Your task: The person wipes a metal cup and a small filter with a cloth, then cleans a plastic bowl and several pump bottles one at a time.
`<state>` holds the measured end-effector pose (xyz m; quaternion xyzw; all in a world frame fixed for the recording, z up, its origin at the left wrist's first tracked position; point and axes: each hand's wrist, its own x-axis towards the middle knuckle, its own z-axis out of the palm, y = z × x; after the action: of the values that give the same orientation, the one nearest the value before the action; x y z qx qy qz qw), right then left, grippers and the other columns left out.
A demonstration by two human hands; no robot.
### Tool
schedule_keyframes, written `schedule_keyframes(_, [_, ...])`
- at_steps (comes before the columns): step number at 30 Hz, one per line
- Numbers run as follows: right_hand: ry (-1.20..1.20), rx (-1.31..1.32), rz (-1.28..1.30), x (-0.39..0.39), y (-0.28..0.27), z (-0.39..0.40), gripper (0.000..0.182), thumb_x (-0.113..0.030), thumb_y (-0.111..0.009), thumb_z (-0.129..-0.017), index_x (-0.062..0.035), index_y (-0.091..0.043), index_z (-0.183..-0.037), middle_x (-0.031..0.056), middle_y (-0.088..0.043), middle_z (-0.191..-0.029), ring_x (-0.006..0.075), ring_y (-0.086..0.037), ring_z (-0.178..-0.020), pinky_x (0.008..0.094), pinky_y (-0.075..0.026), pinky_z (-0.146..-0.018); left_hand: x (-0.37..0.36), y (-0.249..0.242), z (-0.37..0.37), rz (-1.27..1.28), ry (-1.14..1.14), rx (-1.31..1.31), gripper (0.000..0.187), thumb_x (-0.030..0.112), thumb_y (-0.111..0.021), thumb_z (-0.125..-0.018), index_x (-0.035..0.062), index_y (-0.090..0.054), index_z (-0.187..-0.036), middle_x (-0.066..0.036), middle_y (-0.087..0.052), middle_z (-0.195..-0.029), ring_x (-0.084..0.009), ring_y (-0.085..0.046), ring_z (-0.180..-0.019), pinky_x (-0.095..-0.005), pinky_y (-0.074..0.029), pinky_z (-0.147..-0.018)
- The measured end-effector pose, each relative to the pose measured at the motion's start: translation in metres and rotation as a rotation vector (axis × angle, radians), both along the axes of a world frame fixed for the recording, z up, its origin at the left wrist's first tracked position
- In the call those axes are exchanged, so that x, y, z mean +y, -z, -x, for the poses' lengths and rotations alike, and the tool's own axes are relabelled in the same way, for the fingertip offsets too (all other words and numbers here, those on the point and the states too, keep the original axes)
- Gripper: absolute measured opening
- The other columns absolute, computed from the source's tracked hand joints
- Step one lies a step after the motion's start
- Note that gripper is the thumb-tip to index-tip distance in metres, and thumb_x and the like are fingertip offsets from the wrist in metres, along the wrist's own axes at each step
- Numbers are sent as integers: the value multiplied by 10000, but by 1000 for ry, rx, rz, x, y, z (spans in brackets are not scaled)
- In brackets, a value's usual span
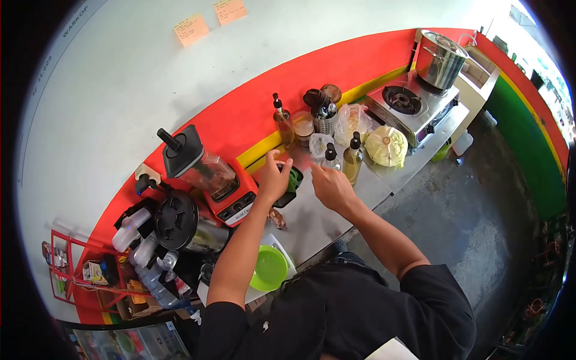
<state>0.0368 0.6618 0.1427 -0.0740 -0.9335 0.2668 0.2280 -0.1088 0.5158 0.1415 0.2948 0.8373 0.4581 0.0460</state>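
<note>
My left hand is raised in front of a black container, thumb and index finger apart, with nothing visible between them. Green leafy pieces show inside the container, partly hidden by that hand. To the right, my right hand is closed with its fingers curled in; whatever it may hold is too small or blurred to make out. Just beyond it stand a dark-capped bottle and a bottle of yellowish liquid. A red blender with a dark jug stands left of my left hand.
A cabbage, plastic bags, a utensil holder and a tall bottle stand toward the wall. Farther right are a gas stove and steel pot. A green basin sits near my left forearm.
</note>
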Motion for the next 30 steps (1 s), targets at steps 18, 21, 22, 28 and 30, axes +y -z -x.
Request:
schedule_keyframes(18, [-336, -107, -365, 120, -109, 184, 312, -206, -622, -958, -92, -681, -1243, 188, -740, -973, 415, -712, -943, 528, -565, -817, -14, -104, 35, 137, -23, 136, 265, 192, -786, -885, -25, -691, -1002, -180, -742, -895, -281, -741, -858, -387, -570, -799])
schedule_keyframes(21, [-356, -87, -282, 136, -95, 211, 342, -174, -637, -947, -99, -663, -1279, 195, -743, -985, 418, -710, -947, 531, -563, -822, -7, -86, 44, -12, -48, 124, 234, 179, -787, -897, -18, -697, -987, -123, -732, -886, -192, -704, -846, -351, -544, -799])
schedule_keyframes(22, [-373, -83, -275, 140, -93, 218, 341, -173, -638, -943, -80, -657, -1272, 183, -755, -976, 415, -714, -936, 520, -565, -825, -5, -86, 45, -21, -64, 121, 234, 179, -787, -897, -18, -697, -987, -123, -732, -886, -192, -704, -846, -351, -544, -799])
schedule_keyframes(28, [-454, -242, -142, 153, -68, 257, 499, -172, -700, -925, -60, -547, -1387, 188, -765, -958, 403, -730, -947, 491, -571, -820, 3, -90, 56, -75, -80, 72, 201, 165, -770, -907, -12, -682, -946, -82, -688, -829, -155, -643, -781, -323, -521, -765])
schedule_keyframes(30, [-469, -319, -112, 156, -57, 273, 572, -174, -718, -921, -64, -499, -1438, 194, -764, -958, 402, -733, -961, 486, -572, -821, 5, -89, 60, -104, -99, 64, 195, 161, -765, -907, -11, -679, -940, -73, -677, -816, -145, -624, -766, -316, -512, -752])
